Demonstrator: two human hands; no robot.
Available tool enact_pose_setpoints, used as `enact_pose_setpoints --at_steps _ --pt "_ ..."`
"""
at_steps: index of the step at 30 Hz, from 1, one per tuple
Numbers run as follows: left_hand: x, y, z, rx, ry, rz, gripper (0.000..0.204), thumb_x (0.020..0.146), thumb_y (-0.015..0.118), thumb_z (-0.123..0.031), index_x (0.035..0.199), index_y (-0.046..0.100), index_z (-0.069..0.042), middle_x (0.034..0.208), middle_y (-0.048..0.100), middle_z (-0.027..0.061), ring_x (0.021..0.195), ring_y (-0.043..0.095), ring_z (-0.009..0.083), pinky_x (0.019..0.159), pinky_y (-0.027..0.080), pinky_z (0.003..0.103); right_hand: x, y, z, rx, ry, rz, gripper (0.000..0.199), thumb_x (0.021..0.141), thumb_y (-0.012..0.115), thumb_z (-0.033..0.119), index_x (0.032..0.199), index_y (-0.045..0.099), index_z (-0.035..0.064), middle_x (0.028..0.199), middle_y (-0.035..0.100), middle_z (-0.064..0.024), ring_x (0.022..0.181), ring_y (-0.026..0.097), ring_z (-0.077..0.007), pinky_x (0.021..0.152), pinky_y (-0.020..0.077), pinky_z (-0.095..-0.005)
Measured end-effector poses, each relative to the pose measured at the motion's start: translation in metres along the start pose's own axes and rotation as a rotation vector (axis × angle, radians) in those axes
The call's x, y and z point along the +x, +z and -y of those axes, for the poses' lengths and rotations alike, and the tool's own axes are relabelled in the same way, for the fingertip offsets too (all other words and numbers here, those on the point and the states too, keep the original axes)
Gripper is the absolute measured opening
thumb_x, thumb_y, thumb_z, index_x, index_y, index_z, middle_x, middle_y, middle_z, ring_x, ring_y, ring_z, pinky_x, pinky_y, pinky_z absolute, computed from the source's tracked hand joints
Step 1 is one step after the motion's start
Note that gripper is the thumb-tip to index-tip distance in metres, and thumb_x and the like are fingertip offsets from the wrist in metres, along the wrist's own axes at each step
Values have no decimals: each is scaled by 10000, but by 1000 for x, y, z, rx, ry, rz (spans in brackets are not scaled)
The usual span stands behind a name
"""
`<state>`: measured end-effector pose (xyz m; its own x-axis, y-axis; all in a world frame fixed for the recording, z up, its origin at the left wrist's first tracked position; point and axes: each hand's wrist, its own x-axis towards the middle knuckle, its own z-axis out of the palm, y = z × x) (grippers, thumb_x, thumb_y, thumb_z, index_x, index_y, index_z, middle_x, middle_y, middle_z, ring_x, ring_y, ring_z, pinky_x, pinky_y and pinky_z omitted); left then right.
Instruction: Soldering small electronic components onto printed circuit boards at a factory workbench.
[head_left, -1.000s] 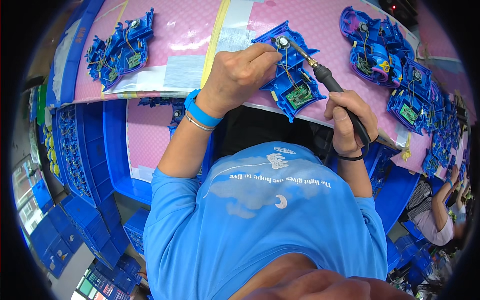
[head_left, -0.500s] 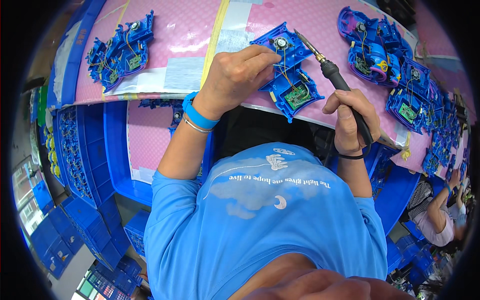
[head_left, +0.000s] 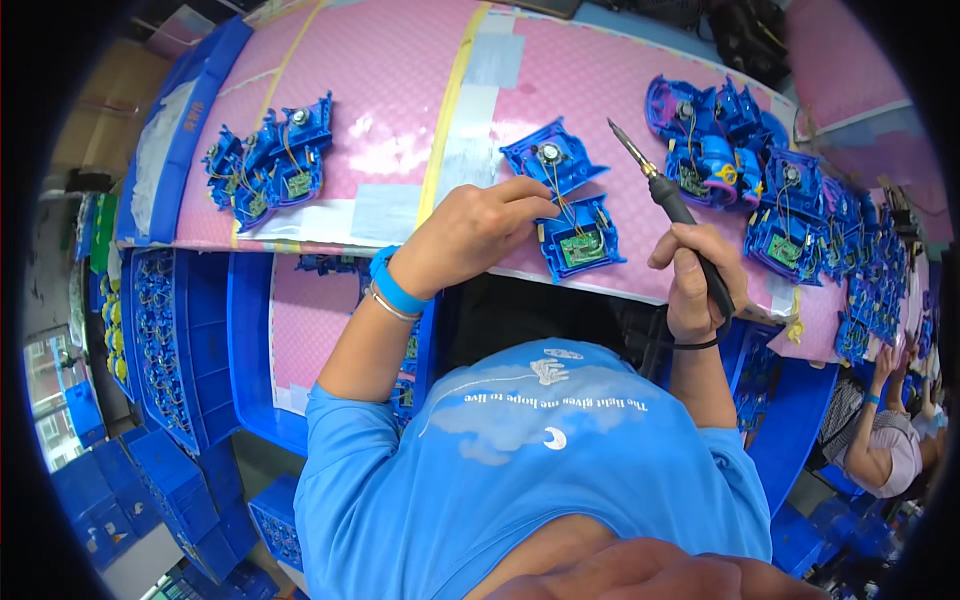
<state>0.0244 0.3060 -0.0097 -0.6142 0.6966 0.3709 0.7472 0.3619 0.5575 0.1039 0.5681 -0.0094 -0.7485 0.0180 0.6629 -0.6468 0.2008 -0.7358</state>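
A blue plastic housing in two halves lies on the pink table in front of me. Its far half [head_left: 570,178] carries a round speaker [head_left: 550,153]; its near half [head_left: 612,232] holds a green circuit board [head_left: 581,248]. Thin wires [head_left: 563,205] link the two. My left hand [head_left: 480,225] is pinched closed beside these wires, near the gap between the halves; whatever lies between its fingertips is too small to make out. My right hand [head_left: 705,275] grips a black soldering iron [head_left: 678,205], its metal tip raised to the right of the speaker, apart from the housing.
More opened blue housings sit in a group [head_left: 270,165] at the left and in a larger cluster [head_left: 725,150] at the right. Under the table edge is a blue tray [head_left: 255,350]; a blue crate [head_left: 190,340] of parts stands further left. Another person [head_left: 880,450] works at the far right.
The whole view has shifted, so the table appears lower. My left hand has moved from beside the speaker toward the near half. The iron's tip is slightly farther right of the speaker.
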Motion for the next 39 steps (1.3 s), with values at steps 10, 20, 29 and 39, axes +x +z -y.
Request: enact_pose_setpoints --at_steps 10,20,29,39 --pt "-21 -115 90 411 -54 109 222 801 609 9 987 689 -82 972 687 109 858 684 345 747 550 433 -10 -10 10 -9 -20 -43 241 927 511 -5 1129 629 -61 730 613 -145 640 575 -188 600 477 -301" --pt "-120 -211 159 646 -315 -72 272 788 568 101 995 695 -21 941 683 173 845 675 366 743 533 413 6 11 12 -33 21 18 201 916 563 -12 1097 646 -36 763 636 -129 666 611 -183 608 501 -298" --pt "26 -41 -32 337 323 -120 244 787 637 29 1026 672 -6 1073 665 172 728 701 286 598 586 367 28 -29 -21 -515 -140 -169 191 897 631 -25 1084 665 -34 921 715 -144 804 678 -230 740 537 -310" --pt "193 78 66 -324 -303 -162 542 794 734 39 1312 604 -48 1161 692 126 841 683 180 758 559 342 40 -44 -40 -953 -66 1 552 749 821 128 1255 606 87 1288 632 -193 1323 526 -374 1120 344 -529"
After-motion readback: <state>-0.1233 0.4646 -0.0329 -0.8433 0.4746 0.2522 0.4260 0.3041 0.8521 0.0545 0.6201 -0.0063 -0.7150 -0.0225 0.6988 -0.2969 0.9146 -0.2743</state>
